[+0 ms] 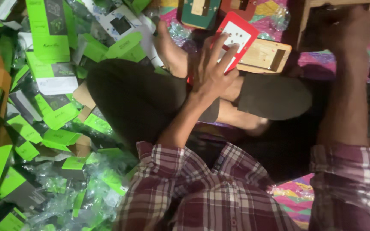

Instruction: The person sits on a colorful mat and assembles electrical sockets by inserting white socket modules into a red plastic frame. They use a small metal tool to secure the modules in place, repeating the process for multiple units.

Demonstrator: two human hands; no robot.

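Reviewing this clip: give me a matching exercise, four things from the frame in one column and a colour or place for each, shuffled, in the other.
Things:
1. left hand
2. right hand
3. green cartons
4. wooden block

Places or colours:
A. heaped on the floor at the frame's left
B. light tan, lying beside the red card
C. fingers spread on the red card
D. raised to the dark box at top right

Pairs: 1-C, 2-D, 3-A, 4-B

Single head cam, looks steeply down, close on lap, forearms & floor just ahead
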